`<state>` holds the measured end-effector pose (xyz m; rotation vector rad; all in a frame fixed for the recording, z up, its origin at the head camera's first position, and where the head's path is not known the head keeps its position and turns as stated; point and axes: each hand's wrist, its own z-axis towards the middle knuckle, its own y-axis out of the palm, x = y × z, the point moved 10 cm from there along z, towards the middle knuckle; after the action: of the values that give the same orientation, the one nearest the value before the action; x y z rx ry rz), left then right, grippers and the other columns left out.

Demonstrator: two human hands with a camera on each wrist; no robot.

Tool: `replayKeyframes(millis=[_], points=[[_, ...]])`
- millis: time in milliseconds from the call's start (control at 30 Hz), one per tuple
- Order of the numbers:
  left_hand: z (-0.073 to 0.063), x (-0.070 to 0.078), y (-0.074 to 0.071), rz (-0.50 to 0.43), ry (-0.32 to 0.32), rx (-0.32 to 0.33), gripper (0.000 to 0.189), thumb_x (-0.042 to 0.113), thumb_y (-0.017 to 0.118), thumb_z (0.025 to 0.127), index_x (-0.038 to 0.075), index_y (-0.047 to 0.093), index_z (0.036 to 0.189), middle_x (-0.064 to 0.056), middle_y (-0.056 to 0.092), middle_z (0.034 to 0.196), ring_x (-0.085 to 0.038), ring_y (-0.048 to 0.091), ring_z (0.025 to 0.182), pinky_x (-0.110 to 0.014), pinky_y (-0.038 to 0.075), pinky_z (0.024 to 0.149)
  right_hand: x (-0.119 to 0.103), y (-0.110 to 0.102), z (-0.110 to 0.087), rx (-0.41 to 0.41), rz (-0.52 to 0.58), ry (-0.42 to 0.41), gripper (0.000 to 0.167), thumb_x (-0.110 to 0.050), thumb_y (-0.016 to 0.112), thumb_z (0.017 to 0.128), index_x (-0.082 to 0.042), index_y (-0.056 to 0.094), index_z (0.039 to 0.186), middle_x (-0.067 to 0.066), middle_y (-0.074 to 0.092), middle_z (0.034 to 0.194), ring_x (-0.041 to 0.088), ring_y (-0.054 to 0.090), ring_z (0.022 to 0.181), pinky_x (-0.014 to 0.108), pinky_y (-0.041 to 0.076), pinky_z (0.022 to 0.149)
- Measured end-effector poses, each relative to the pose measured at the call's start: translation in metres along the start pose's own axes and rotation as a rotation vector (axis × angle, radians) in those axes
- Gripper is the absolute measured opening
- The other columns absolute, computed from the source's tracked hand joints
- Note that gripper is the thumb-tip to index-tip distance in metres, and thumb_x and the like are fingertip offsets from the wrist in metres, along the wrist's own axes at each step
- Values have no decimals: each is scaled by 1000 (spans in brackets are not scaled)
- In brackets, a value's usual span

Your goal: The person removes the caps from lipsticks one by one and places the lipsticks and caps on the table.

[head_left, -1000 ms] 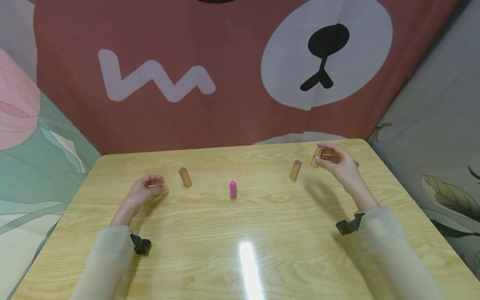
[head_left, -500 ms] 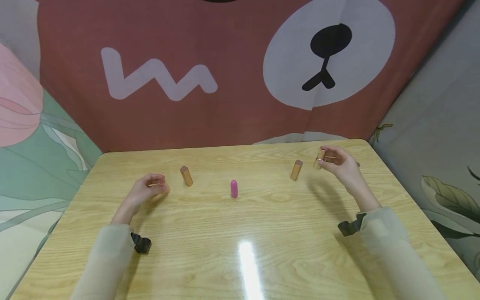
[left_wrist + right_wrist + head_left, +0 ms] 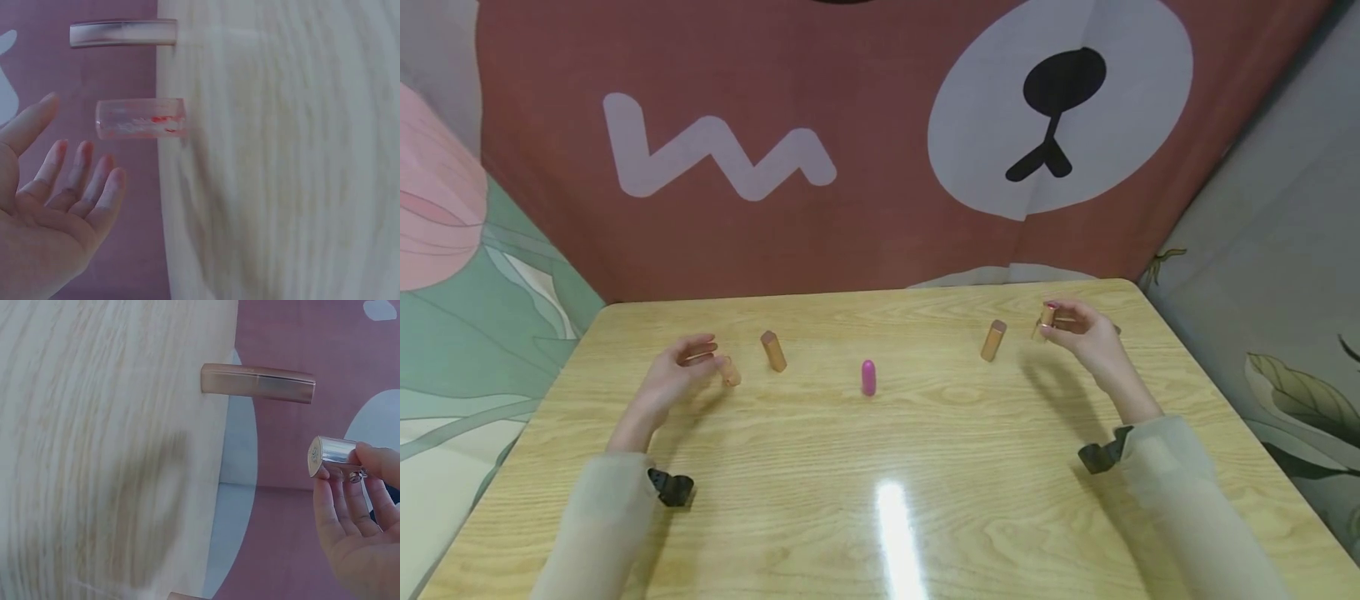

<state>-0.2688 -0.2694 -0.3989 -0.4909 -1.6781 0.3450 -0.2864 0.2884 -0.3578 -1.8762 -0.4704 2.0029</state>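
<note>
My left hand (image 3: 679, 372) has its fingers spread and relaxed, beside a small clear pinkish tube (image 3: 730, 372). In the left wrist view that tube (image 3: 140, 119) stands upright on the table, with red marks near its base and a gap between it and the fingers (image 3: 106, 200). Thumb and fingers of my right hand (image 3: 1088, 340) pinch a short shiny gold lipstick tube (image 3: 1047, 320) above the table's back right. Its round end, bearing a stamped mark, shows in the right wrist view, where the tube (image 3: 334, 453) is partly covered by the fingertips.
A bronze tube (image 3: 773, 352) stands to the right of the clear one, and a similar bronze tube (image 3: 993, 341) is left of my right hand. Between them stands a bright pink bullet-shaped item (image 3: 868, 378). Something brown (image 3: 1117, 329) shows behind the right hand. A patterned cloth backs the wooden table (image 3: 790, 467).
The left hand has let go of the clear pinkish tube and drawn back to the left, its fingers spreading. My right hand, still pinching the gold lipstick tube, has shifted slightly right and down.
</note>
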Motion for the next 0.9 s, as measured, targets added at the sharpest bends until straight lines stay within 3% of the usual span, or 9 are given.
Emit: replayKeyframes(millis=[200, 333, 533, 633, 767, 900], points=[[-1, 11, -8, -47, 1, 103, 72, 47, 54, 94, 7, 29, 149, -15, 42, 146, 5, 47, 109, -45, 37, 110, 8, 2, 2, -16, -22, 8, 52, -17, 64, 92, 6, 44, 134, -30, 51, 95, -16, 52, 86, 6, 48, 74], [-3, 24, -10, -76, 25, 162, 68, 44, 55, 94, 9, 33, 147, -8, 47, 141, 14, 45, 103, -40, 39, 110, 12, 4, 3, -29, -19, -1, 49, -13, 65, 91, 8, 45, 132, -33, 51, 93, -16, 53, 85, 7, 48, 73], [-2, 43, 0, -57, 69, 172, 64, 43, 56, 94, 10, 37, 145, -13, 47, 142, 10, 48, 105, -14, 45, 94, 20, 8, 5, -47, -12, 18, 46, -8, 64, 90, 9, 46, 128, -29, 52, 91, -16, 53, 83, 7, 49, 72], [2, 48, 8, -59, 83, 148, 61, 38, 58, 95, 9, 38, 145, -15, 47, 142, -1, 52, 114, -11, 44, 91, 25, 10, 5, -60, -7, 37, 44, -7, 64, 90, 10, 46, 127, -28, 52, 90, -15, 53, 83, 7, 50, 73], [7, 55, 18, -53, 100, 125, 55, 27, 59, 96, 8, 39, 143, -18, 47, 142, -25, 50, 127, -25, 46, 100, 31, 12, 6, -65, -4, 53, 44, -7, 65, 89, 11, 47, 125, -31, 52, 87, -15, 53, 82, 7, 50, 72], [13, 56, 27, -75, 107, 101, 54, 20, 60, 95, 6, 40, 142, -20, 46, 142, -34, 46, 131, -45, 42, 107, 38, 12, 6, -75, -7, 61, 46, -7, 66, 89, 12, 47, 125, -31, 53, 87, -16, 53, 82, 8, 50, 72]])
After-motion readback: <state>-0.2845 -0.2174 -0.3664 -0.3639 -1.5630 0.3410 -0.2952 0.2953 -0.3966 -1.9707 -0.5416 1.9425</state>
